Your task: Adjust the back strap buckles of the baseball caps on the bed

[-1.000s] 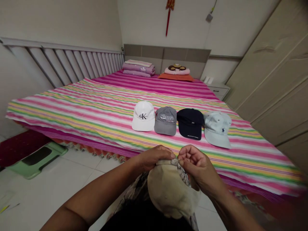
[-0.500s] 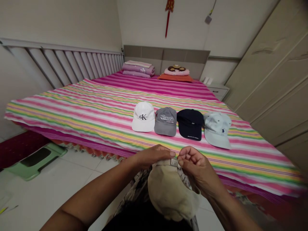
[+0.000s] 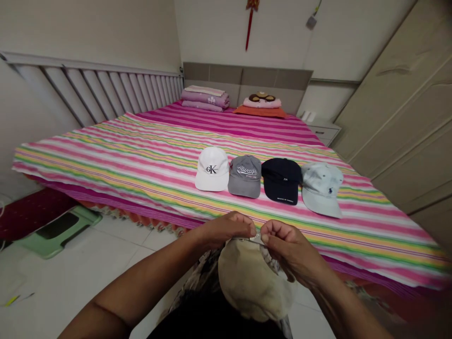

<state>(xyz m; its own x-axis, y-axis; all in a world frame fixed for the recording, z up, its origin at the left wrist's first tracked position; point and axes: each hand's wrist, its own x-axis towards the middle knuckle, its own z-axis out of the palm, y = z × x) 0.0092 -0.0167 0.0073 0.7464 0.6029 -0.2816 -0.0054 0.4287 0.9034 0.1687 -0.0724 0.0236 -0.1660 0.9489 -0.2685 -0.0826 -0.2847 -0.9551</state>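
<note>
Where both hands meet: the beige cap [image 3: 252, 285] hangs in front of the near edge of the bed [image 3: 116, 162], back strap [image 3: 257, 238] uppermost, so I get its fastening side in view.
Left hand [image 3: 233, 228]: thumb and fingers pinch the strap on one side of the small fastener — a steadying hold, I judge.
Right hand [image 3: 291, 245]: thumb and forefinger pinch the strap's other side, close to the left fingertips, which I take as suiting fine work on a small part.
Fastener detail: too small from my end; I cannot tell whether it is done up.
Cap row: white cap [image 3: 212, 169], grey cap [image 3: 245, 176], navy cap [image 3: 281, 181] and pale blue cap [image 3: 322, 189] sit side by side, right of the middle along the near edge — peaks towards me, fronts showing, probably for easy reach and viewing.
Far edge: folded purple bedding [image 3: 205, 100] lies against the headboard [image 3: 226, 73], out of the hands' way.
</note>
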